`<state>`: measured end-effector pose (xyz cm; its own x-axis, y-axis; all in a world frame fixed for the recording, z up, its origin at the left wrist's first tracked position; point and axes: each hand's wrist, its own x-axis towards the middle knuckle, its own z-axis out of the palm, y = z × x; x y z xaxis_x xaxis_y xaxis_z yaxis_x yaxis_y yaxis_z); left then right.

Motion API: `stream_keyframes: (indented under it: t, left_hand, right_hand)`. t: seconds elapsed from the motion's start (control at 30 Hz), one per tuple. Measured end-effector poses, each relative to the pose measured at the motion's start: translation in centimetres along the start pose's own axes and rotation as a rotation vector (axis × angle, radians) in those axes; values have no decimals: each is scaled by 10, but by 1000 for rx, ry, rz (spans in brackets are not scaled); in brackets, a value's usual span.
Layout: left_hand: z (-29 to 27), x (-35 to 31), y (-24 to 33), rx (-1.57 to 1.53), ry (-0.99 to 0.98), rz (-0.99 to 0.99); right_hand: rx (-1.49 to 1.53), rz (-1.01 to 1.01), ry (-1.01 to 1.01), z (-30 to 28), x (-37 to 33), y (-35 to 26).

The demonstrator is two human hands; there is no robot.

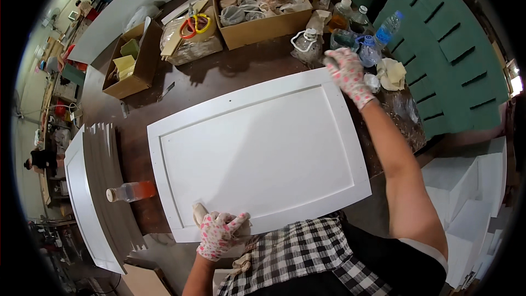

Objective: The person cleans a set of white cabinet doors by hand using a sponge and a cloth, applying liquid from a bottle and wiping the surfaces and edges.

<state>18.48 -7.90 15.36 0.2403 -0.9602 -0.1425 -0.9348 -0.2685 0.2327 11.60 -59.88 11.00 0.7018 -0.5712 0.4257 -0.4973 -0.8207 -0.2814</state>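
Observation:
A white framed panel (257,148) with a recessed middle lies flat on the dark brown table. At its near left corner my left hand (220,234), in a white glove with pink spots, is closed on an off-white wad of cloth (199,214) that pokes out past the fingers. My right hand (349,77), gloved alike, is stretched to the panel's far right corner. Its fingers are curled, and a small greyish thing shows at them, too unclear to name. Close by stand a clear bottle with a white loop (308,46) and a blue-topped bottle (370,52).
A stack of white panels (90,197) stands at the left, beside a bottle of orange liquid (131,192). Farther back are a cardboard box of bagged parts (263,33), scissors (194,24) and a smaller box (129,85). Green slotted boards (444,49) rise at the right.

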Motion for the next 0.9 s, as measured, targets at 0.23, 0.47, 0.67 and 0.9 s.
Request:
stream_keyframes:
  t: [0.23,0.47,0.67,0.9]
  left_hand:
    - [33,-19,-61,-335,289,-446]
    - [-12,8,-149,21,708,-874]
    - [6,21,-151,210,588,-940]
    - [-3,25,-147,99,522,-1003]
  right_hand:
    - [271,-311,-115,-27,-28,-30]
    - [304,-427,-155,-7,-36,-72]
    - [433,-558,-161,48,-25,-197]
    - [517,-674,-199,112,-17,-369]
